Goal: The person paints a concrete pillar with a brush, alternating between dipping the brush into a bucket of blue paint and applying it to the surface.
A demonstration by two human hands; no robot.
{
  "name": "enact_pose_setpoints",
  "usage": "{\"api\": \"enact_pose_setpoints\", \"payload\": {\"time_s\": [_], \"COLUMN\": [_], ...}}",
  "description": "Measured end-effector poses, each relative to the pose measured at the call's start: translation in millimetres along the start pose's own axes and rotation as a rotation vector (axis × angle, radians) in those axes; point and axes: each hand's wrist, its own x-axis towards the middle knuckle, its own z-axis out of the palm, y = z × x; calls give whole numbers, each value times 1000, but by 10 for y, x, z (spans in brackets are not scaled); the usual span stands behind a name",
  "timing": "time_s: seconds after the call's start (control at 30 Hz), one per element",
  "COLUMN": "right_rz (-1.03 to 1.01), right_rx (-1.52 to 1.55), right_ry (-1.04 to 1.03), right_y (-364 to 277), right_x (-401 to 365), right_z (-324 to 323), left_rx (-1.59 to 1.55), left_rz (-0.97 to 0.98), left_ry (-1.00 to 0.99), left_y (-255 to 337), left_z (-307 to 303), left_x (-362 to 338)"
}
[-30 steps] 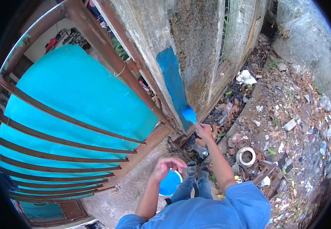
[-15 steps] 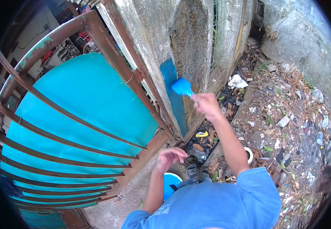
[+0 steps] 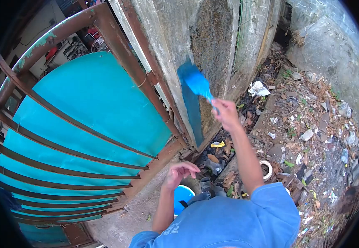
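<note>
- On the far left, a rusty barred gate (image 3: 63, 120) backed by a turquoise sheet (image 3: 92, 107) fills the view; it stands just beside the concrete pillar (image 3: 167, 37).
- Low in the middle, the left hand (image 3: 178, 172) hangs over the blue bucket (image 3: 182, 196) with fingers loosely curled and empty, touching nothing. It has hardly moved over the last second.
- On the pillar's edge runs a blue painted stripe (image 3: 192, 113), reaching from near the ground up to the brush.
- The brush (image 3: 197, 82) is the thing that has changed. A second ago it lay at the foot of the stripe, half a second ago it was halfway up, and now its blue bristles press at the stripe's top end against bare concrete.
- I judge this a rising stroke that lengthens the painted band upward; the stripe's lower part already looks covered.
- The right hand (image 3: 226, 113) has closed its fingers around the brush handle, the arm raised and stretched toward the pillar.
- To the right, the ground (image 3: 312, 136) is strewn with dry leaves and litter, among them a crumpled white paper (image 3: 257, 89) and a white ring (image 3: 265, 169), well apart from both hands.
</note>
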Motion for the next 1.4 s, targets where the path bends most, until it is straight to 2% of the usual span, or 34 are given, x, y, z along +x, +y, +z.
{"api": "enact_pose_setpoints", "payload": {"time_s": [0.07, 0.13, 0.23, 0.4, 0.47, 0.57, 0.73, 0.83, 0.97, 1.07, 1.2, 1.4], "right_rz": [47, 205, 277, 359, 398, 315, 180, 99, -14, -96, -30, 174], "right_rx": [27, 42, 28, -16, -180, -165, -212, -147, -31, 56, -8, 12], "right_ry": [27, 128, 185, 273, 295, 203, 159, 112, 39, -2, 15, 124], "right_y": [425, 776, 1154, 1199, 1180, 941, -71, -479, -838, -822, -311, 723], "right_x": [21, -9, -61, -181, -143, -13, -52, -112, -250, -305, -157, -66], "right_z": [-182, -317, -505, -648, -676, -512, 62, 132, 240, 242, 127, -309], "left_rx": [12, 10, 15, 34, 28, 4, -17, -63, -74, -75, -52, -25], "left_rz": [-32, -43, -52, -27, -12, 0, 20, 17, 11, 1, 11, 37], "left_ry": [37, 66, 96, 80, 65, 62, 52, 43, 33, 22, 29, 56], "left_y": [-11, -49, -63, -53, -42, -49, -48, -90, -123, -102, -99, -140], "left_z": [-45, -93, -102, -48, -11, 10, 13, 5, 30, 55, 44, -7], "left_x": [-61, -122, -166, -149, -144, -155, -159, -160, -134, -128, -176, -267]}}
